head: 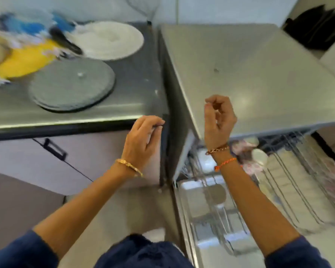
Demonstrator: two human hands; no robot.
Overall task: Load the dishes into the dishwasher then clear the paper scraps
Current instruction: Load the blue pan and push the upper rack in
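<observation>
Fingers [217, 111] of both hands loosely curled and grasping nothing, dishwasher [240, 74] open with rack [290, 171] slid out, grey plate [71, 84] and white plate [108, 40] on counter [135, 89] left of dishwasher, left hand [143, 136] at counter's corner, right hand [217, 120] raised before dishwasher top.

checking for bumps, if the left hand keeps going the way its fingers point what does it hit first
Probably the dark front corner of the counter: the left hand has its fingertips right at it, though contact is unclear in the blur.
</observation>
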